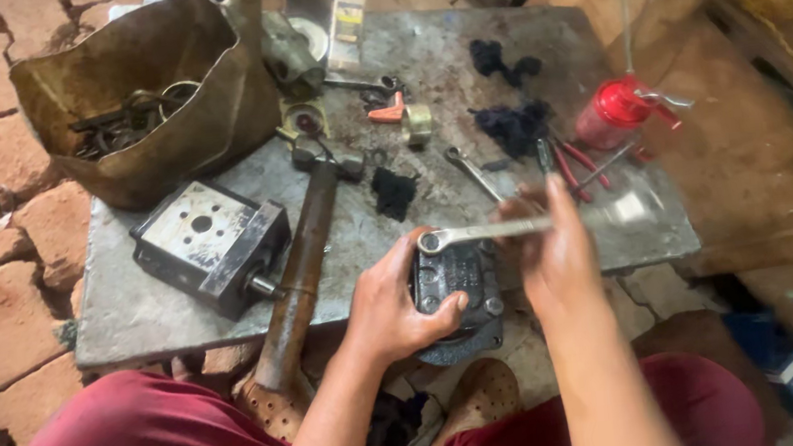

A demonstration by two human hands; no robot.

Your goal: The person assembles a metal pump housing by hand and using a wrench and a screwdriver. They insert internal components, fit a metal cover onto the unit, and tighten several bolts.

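Right now both hands are busy at the near edge of the metal slab (514, 40), which lies low over brick paving. L hand (394, 304) is wrapped around a dark cast housing (455, 290), thumb over its face, fingers closed round the left side — looks like a bracing grip so the part stays put against the slab edge while a bolt is worked. Housing sits btwn the person's knees, partly off the slab, bolt heads visible at its lower corners. R hand (552, 248) is closed on the shank of a ring spanner (483, 233); ring end sits on the top-left of the housing, prob. on a bolt head, though the exact seat is hidden. R hand is motion-blurred; wrist raised, forearm coming in from lower right, spanner roughly horizontal. L forearm comes up from below, wrist bent inward.

Elsewhere on slab: a square grey block w/ drilled holes (211, 239) at left, a long rusty hammer (300, 270) lying diagonally beside it, a battered metal bucket of scrap parts (141, 92) at the back left, black rag bits (512, 127), a red oil can (618, 108), red-handled pliers (578, 164), a second spanner (473, 173).
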